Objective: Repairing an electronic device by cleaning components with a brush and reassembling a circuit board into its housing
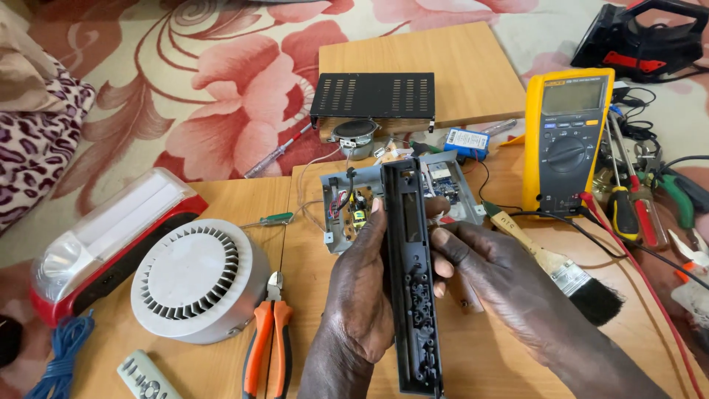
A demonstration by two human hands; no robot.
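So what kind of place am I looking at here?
Probably a home electronics-repair spot on the floor: low wooden boards laid over a floral carpet, a yellow multimeter, orange-handled pliers and an opened circuit board. Both hands hold a dark plastic panel.

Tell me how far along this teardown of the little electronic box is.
Done: the black vented metal cover is off and set aside, and the grey chassis with circuit boards lies exposed. In hand: the left hand and right hand hold the long dark plastic front panel upright, detached. Left: the small round speaker remains wired; the yellow multimeter sits beside the chassis.
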